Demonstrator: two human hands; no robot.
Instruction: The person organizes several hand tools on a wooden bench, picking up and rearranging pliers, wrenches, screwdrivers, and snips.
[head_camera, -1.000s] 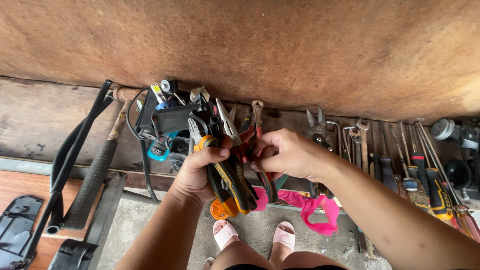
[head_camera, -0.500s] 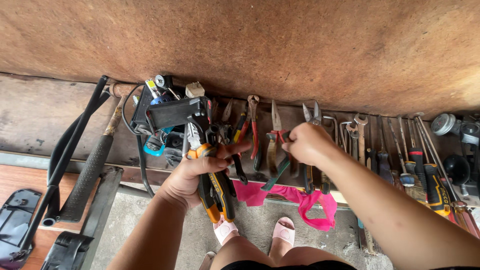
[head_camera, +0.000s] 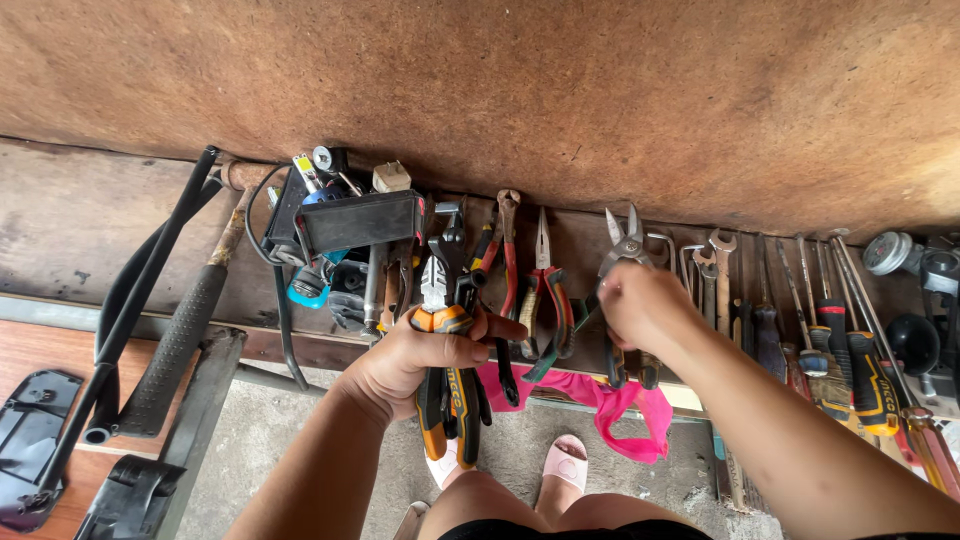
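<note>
Pliers (head_camera: 447, 345) upright, nose toward wall (head_camera: 520, 90)

— How's my view?
— Soft, even daylight, no glare; only faint shadows under the tools. My right hand (head_camera: 640, 305) blurs slightly, and the edges bow outward.

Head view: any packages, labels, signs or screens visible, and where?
Printed handle marking: on the orange-and-black pliers in the left hand; small pale lettering on black.
Printed handle marking: on an orange-and-black screwdriver, right bench end.
No packages, signs or screens.
</note>
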